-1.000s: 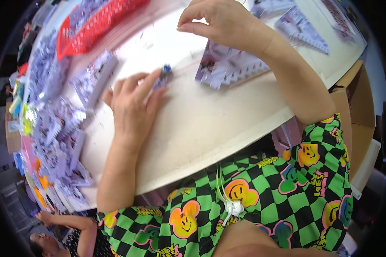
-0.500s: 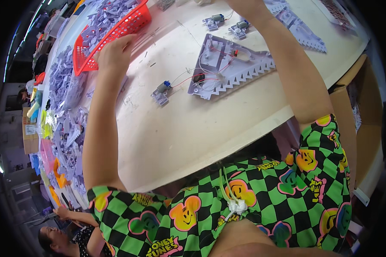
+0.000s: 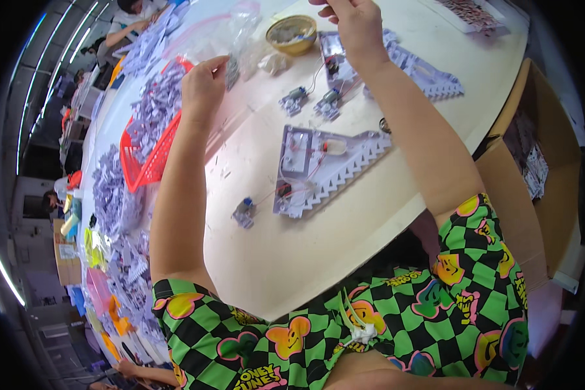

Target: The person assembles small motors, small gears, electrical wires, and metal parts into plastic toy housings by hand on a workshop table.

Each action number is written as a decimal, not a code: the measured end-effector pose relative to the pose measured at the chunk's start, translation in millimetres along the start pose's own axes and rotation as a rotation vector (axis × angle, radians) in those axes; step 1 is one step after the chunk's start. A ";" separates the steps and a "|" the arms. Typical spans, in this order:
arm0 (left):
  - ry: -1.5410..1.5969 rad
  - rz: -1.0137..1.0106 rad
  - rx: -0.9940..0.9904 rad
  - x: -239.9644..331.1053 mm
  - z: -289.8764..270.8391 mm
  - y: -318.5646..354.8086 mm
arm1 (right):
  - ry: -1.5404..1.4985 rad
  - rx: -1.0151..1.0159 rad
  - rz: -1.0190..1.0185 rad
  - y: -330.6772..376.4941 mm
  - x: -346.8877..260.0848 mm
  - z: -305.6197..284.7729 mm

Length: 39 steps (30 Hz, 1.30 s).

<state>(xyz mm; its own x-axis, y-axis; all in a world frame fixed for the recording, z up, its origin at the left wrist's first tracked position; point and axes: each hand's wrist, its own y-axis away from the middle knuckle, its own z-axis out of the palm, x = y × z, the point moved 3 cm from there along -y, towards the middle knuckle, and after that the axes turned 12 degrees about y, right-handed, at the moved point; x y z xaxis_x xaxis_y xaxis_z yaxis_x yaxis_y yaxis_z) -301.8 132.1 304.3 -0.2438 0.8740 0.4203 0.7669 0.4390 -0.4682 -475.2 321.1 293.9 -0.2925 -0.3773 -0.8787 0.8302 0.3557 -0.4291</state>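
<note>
an assembly workshop: long white worktable (image 3: 318, 260) heaped with lilac plastic parts (image 3: 110, 195), a red basket (image 3: 151, 159), co-workers nearby.

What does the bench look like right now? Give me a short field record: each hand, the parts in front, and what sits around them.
left hand: raised beside the red basket, pinching a small part against a clear plastic bag
right hand: raised at the far edge, fingers pinched; what they hold cannot be told
centre: lilac toothed plastic frame with red wires, flat on the white table
near frame: small motor lying apart, to its left
far: yellow bowl, second frame
right: cardboard box
</note>
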 end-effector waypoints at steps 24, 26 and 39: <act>0.311 -0.420 0.152 -57.8 11.1 -102.4 | 0.114 -0.134 0.064 13.0 25.9 21.0; 0.257 -0.384 0.174 -55.6 2.1 -95.8 | 0.124 -0.137 0.070 10.9 27.2 21.8; 0.235 -0.211 0.137 -61.5 -8.7 -82.3 | 1.282 -0.654 -0.798 -52.1 5.9 143.6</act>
<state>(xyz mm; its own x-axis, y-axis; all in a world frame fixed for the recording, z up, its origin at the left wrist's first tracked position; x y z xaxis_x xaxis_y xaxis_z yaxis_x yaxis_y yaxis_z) -344.8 40.4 323.8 -0.2328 0.6960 0.6792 0.6236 0.6428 -0.4449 -452.0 177.6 341.1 -0.9758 0.1611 0.1479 0.0546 0.8343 -0.5485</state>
